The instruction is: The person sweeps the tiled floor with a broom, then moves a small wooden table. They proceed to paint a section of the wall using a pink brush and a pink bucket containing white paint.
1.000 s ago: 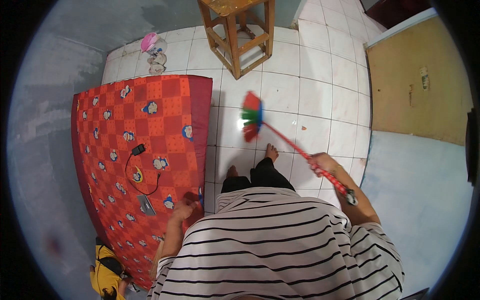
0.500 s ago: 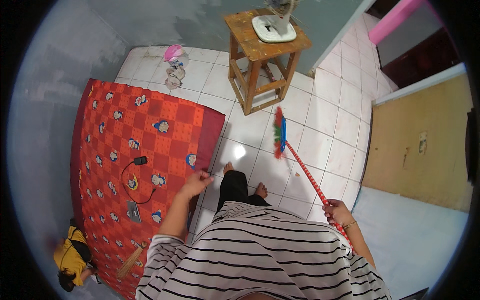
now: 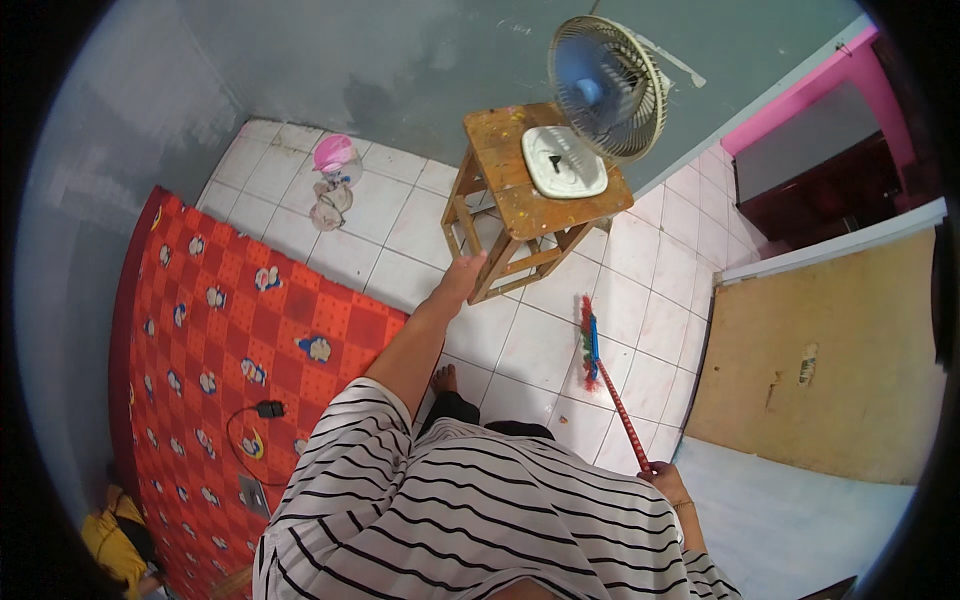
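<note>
The right hand (image 3: 668, 484) grasps a red-handled broom with blue head and red-green bristles (image 3: 611, 390), its head to the near right of the brown wooden stool (image 3: 492, 150); the left hand (image 3: 466, 274) extends to the stool's near left, its grip indiscernible.

White shirt (image 3: 490, 510), thin black stripes running right across it! Curved neckline (image 3: 530, 586) nearest wearer; loose left sleeve (image 3: 345, 435) off shirt's left side, striped to match. Black trousers (image 3: 450, 409) showing past shirt's hem, bare foot (image 3: 445, 379) farther out. Beyond shirt's right side, right hand (image 3: 665, 482), thin bracelet (image 3: 684, 503) at wrist!
</note>
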Demonstrator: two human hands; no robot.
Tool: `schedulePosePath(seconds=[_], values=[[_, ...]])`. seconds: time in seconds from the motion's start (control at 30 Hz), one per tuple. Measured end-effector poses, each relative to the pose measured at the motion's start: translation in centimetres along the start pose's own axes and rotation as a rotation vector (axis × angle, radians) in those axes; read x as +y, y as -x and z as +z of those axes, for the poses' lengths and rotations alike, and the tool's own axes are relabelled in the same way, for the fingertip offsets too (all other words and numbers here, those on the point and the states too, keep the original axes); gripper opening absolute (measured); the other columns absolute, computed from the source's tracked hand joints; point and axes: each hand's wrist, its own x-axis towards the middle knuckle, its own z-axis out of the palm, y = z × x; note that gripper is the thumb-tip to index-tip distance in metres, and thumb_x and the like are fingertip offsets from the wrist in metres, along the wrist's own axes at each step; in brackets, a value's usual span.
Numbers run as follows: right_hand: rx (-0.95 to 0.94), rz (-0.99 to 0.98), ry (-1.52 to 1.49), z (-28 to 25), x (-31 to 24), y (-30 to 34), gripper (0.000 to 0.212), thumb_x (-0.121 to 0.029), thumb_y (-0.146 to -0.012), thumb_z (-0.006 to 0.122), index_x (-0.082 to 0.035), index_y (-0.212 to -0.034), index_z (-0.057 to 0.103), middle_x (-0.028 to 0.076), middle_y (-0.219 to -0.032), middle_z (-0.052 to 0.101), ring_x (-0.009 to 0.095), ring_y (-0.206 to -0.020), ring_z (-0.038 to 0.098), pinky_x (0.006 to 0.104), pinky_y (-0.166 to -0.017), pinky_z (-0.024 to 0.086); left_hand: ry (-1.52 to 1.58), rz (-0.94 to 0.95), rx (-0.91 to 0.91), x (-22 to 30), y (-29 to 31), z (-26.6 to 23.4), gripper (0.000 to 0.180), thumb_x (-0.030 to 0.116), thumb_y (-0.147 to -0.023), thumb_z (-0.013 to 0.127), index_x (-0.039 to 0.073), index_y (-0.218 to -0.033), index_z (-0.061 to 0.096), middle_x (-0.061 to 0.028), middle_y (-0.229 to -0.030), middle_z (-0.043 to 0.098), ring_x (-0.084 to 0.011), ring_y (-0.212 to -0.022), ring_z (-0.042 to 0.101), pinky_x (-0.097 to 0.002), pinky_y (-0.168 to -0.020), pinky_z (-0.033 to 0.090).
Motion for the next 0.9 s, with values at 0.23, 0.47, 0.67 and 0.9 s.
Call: schedulePosePath(seconds=[0.23,0.47,0.67,0.9], values=[[0.072,-0.055,0.011,1.3,6.3,-5.0,0.033,-0.019,-0.071,0.065,0.009,-0.088,0.06,0.02,-0.074,0.061,0.027,-0.068,0.06,0.0356,-0.063,0.047,0.155,-0.099,-0.025,3.1,-6.7,3.8,0.056,0.047,-0.077,0.058,0.009,-0.115,0.045,-0.0054,-0.111,0.053,-0.0218,-0.1,0.049,-0.0473,-0.086,0.033],[0.001,-0.232,0.154,-1.3,11.6,-13.2,0.038,-0.029,-0.071,0.065,0.007,-0.08,0.061,0.024,-0.077,0.06,0.034,-0.074,0.06,0.0376,-0.066,0.046,0.294,-0.083,-0.001,3.0,-10.4,3.7,0.068,0.03,-0.074,0.067,0.013,-0.128,0.028,-0.0127,-0.128,0.037,-0.0374,-0.115,0.037,-0.0603,-0.088,0.031],[-0.108,-0.188,0.25,-4.5,14.2,-17.3,0.04,-0.032,-0.071,0.064,0.007,-0.078,0.062,0.024,-0.077,0.06,0.035,-0.075,0.06,0.0379,-0.067,0.046,0.473,-0.17,-0.06,4.3,-10.1,4.2,0.066,0.02,-0.074,0.069,0.012,-0.127,0.03,-0.0143,-0.127,0.038,-0.0376,-0.117,0.037,-0.062,-0.089,0.032],[-0.1,0.053,0.381,-4.9,7.8,-18.5,0.045,-0.037,-0.065,0.065,0.007,-0.075,0.062,0.024,-0.077,0.061,0.034,-0.076,0.06,0.0383,-0.066,0.047,0.511,-0.164,-0.21,5.2,-10.1,3.6,0.052,0.014,-0.077,0.065,0.007,-0.121,0.039,-0.014,-0.12,0.044,-0.0312,-0.108,0.047,-0.0505,-0.081,0.048]])
